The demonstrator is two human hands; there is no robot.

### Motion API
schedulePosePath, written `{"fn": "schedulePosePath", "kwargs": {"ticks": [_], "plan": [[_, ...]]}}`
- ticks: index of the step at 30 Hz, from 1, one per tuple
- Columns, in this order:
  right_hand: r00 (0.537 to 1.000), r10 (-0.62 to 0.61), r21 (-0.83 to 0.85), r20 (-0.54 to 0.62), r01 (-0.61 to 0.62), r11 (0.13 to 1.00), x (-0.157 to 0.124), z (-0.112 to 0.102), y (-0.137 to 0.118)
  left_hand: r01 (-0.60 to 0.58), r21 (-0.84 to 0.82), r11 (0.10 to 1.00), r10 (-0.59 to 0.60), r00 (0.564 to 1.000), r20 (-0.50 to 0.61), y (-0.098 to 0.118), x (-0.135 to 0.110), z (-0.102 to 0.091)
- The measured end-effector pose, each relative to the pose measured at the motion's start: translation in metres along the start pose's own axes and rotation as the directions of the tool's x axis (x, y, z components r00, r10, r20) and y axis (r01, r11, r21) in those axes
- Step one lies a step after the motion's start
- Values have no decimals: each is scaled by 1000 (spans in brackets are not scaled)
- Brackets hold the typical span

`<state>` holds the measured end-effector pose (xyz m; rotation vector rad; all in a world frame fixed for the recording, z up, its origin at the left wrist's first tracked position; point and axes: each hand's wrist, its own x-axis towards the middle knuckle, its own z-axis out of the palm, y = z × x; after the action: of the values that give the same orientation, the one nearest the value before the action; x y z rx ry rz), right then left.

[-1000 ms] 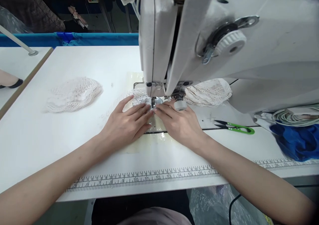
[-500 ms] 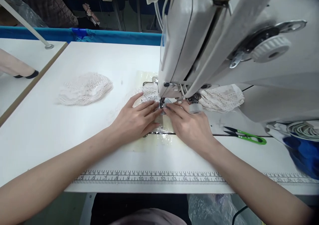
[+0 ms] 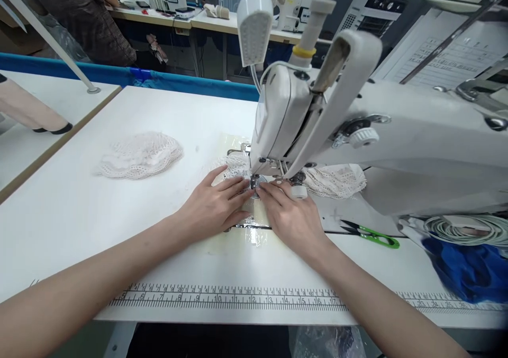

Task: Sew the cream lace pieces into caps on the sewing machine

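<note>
A white sewing machine's presser foot (image 3: 253, 181) stands down at the needle area, with white lace fabric (image 3: 235, 166) around it. My left hand (image 3: 210, 204) lies palm down just left of the foot, fingers spread over the lace. My right hand (image 3: 296, 215) is bent close on the other side, its fingers together at the lace by the foot; its thumb's grip is hidden. More lace (image 3: 337, 181) extends from behind the right hand under the machine arm. A separate bunch of white lace (image 3: 141, 154) rests on the table to the left.
Green-handled thread snips (image 3: 373, 235) lie right of my right hand. Beyond them are coiled pale cord (image 3: 464, 231) and blue cloth (image 3: 470, 268). A ruler strip (image 3: 238, 298) runs along the table's front edge. Another person (image 3: 85, 19) is at the far left.
The camera view has tilted up and back, so more of the machine and room shows. Both hands stay at the presser foot, with little visible movement of the lace.
</note>
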<state>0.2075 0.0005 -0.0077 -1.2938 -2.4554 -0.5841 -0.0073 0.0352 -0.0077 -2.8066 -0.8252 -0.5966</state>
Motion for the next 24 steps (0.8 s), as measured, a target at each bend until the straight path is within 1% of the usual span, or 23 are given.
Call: {"fn": "schedulePosePath", "kwargs": {"ticks": [5, 8, 11, 13, 16, 17, 18, 20, 21, 22, 23, 24], "plan": [[999, -3, 13, -32, 4, 1000, 0, -1, 1, -1, 4, 1000, 1, 1000, -12, 2, -1, 0], [999, 5, 63, -41, -2, 998, -1, -4, 0, 1, 2, 1000, 0, 997, -77, 0, -1, -4], [999, -10, 186, -44, 18, 982, 0, -7, -5, 70, 7, 998, -68, 987, -148, -7, -1, -6], [997, -77, 283, -11, 77, 956, 3, -9, -10, 109, 35, 993, -103, 985, -140, -14, -1, -6], [976, -218, 355, 21, 197, 914, 7, -13, -13, 100, 95, 990, -94, 994, -64, -22, -4, -5], [974, -227, 343, 0, 214, 915, 8, -15, -12, 92, 112, 989, -87, 995, -48, -22, -5, -6], [977, -208, 307, -47, 213, 928, 8, -17, -11, 83, 125, 989, -78, 996, -47, -22, -6, -7], [971, -144, 189, -189, 180, 965, 7, -21, -8, 57, 138, 989, -46, 995, -86, -20, -7, -12], [958, -126, 138, -256, 165, 977, 5, -23, -7, 37, 137, 990, -22, 993, -114, -19, -7, -15], [946, -128, 117, -298, 170, 979, 4, -26, -8, 12, 131, 991, 7, 990, -140, -18, -7, -17], [939, -150, 129, -308, 198, 972, 4, -28, -9, -16, 119, 993, 35, 987, -158, -17, -7, -18], [942, -183, 169, -283, 236, 957, 3, -29, -11, -39, 99, 994, 55, 985, -162, -17, -6, -19]]}}
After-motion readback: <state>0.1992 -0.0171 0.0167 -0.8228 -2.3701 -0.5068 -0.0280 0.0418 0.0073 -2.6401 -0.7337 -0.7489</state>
